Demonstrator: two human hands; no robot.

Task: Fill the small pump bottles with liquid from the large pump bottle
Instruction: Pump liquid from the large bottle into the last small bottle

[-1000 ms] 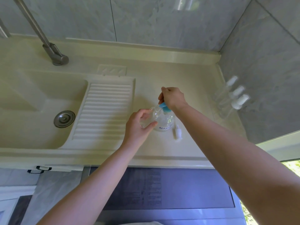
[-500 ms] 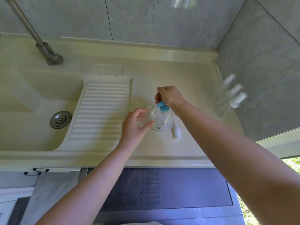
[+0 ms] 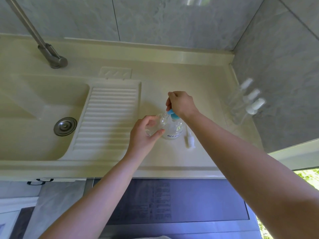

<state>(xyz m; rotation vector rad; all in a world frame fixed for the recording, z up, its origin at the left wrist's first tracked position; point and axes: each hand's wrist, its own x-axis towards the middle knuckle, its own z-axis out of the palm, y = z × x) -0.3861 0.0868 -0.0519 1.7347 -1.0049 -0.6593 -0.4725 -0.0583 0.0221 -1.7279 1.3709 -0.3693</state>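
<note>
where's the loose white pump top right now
In the head view, the white pump top lies flat on the counter, just right of the large pump bottle, beneath the right forearm.

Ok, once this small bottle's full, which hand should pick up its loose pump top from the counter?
Right hand: the pump top lies by its forearm, and the left hand holds the small bottle.

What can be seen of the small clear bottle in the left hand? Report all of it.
The small clear plastic bottle is see-through and looks round-bodied, with a ribbed, threaded neck and no cap on. It is held tilted, neck up and to the right, against the blue nozzle of the large clear pump bottle that stands on the cream counter. The left hand wraps its lower body in a grip, thumb across the front. The liquid level cannot be made out. A white pump cap lies nearby on the counter.
</note>
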